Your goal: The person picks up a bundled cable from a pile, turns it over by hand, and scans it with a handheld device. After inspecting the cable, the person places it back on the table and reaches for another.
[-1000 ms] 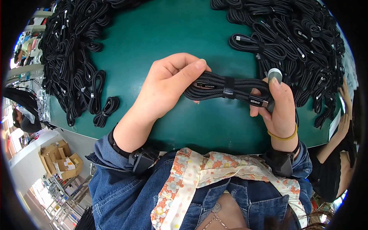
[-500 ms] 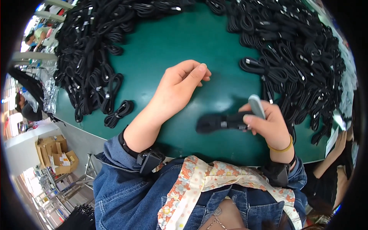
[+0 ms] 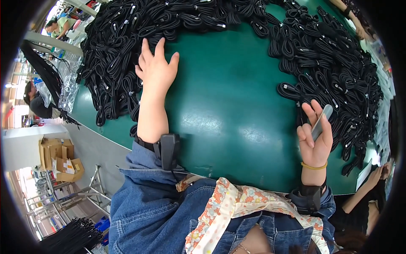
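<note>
My left hand (image 3: 157, 72) reaches to the inner edge of the left heap of black coiled cables (image 3: 112, 57). Its fingers are spread, with nothing in them, and the fingertips are near the coils. In front of the right heap of black coiled cables (image 3: 351, 76) is my right hand (image 3: 314, 144), palm turned up. A flat grey strip-like tool with a rounded end (image 3: 320, 121) is gripped between its fingers and thumb. One cable bundle (image 3: 292, 89) with a light metal plug lies just beyond that hand.
The heaps curve around the far side of the green table (image 3: 228, 93). At the right edge are another person's forearm (image 3: 359, 192) and clear plastic bags (image 3: 382, 110). Cardboard boxes (image 3: 63, 156) and a metal frame (image 3: 91, 190) stand on the floor to the left.
My left hand has moved away and to the left, and its fingers have spread. My right hand has moved right; the black cable bundle it held is gone from it, while the grey tool stays.
</note>
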Motion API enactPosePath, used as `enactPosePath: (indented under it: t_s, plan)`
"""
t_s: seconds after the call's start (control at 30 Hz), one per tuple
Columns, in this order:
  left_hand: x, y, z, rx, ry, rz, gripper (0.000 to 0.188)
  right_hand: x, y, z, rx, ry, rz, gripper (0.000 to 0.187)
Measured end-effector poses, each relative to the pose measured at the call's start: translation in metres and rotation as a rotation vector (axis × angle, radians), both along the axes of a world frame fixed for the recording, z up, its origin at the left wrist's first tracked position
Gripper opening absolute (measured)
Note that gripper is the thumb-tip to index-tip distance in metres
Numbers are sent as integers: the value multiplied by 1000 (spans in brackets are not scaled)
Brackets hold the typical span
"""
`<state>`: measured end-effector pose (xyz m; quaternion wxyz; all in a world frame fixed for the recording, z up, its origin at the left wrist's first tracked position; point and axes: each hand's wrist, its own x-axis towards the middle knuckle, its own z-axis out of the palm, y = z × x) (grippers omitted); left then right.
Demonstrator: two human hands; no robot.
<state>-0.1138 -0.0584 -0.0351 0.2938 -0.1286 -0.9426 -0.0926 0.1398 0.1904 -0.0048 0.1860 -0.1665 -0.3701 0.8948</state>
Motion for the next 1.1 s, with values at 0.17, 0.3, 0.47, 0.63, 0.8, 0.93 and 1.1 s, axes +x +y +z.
enactPosePath:
  t_s: [0.17,0.3,0.47,0.63,0.8,0.93,1.1]
  plan:
    - [-5,-8,2,-67,-161,-75,36,2,-1,-2,36,43,91,34]
    - [13,13,29,-121,-384,-80,36,3,1,-3,43,34,90,30]
    - [20,9,21,-64,-302,29,34,2,-4,0,39,25,108,27]
    - [19,9,19,-194,-370,-70,38,1,-5,1,89,47,189,25]
    - [46,29,27,68,-643,-566,42,2,-3,0,100,19,166,23]
    - [69,36,29,-32,-454,-555,40,2,-2,-1,99,15,187,22]
    - [87,52,24,-118,-571,-660,41,0,-3,0,79,-23,196,21]
